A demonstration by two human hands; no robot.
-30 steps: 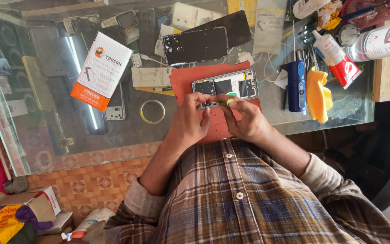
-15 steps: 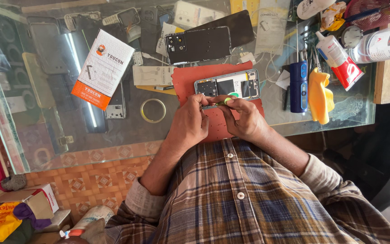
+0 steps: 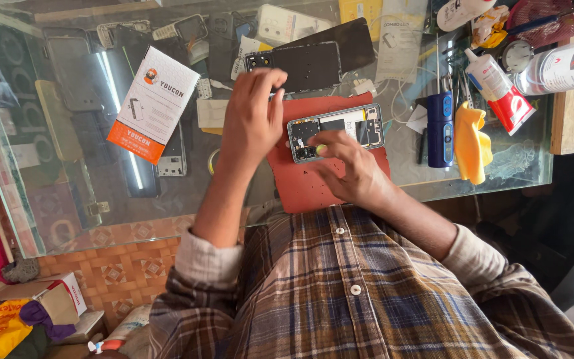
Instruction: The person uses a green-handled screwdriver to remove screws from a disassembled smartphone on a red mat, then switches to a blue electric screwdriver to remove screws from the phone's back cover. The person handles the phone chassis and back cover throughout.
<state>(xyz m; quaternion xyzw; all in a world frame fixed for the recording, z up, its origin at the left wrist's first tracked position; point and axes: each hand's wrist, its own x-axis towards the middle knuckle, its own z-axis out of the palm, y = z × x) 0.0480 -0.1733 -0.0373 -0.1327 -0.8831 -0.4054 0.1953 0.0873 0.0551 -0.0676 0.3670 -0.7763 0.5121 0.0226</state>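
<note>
Glass tabletop (image 3: 499, 173), near edge: opened phone (image 3: 335, 131), light, fragile; right hand (image 3: 350, 169) fingers pressing it, left hand (image 3: 252, 116) fingers loosely apart; best gripped by frame edges.

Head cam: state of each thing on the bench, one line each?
Opened phone: back off, insides showing, flat on red mat.
Right hand: fingers on phone.
Left hand: raised beside phone.
Black back cover: off, lying above mat.
Blue tool: lying flat.
Glue bottle: capped, on its side.

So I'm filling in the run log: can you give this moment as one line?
left hand: raised over black back cover | right hand: fingertips on opened phone | phone lies on red mat | glass counter
</note>
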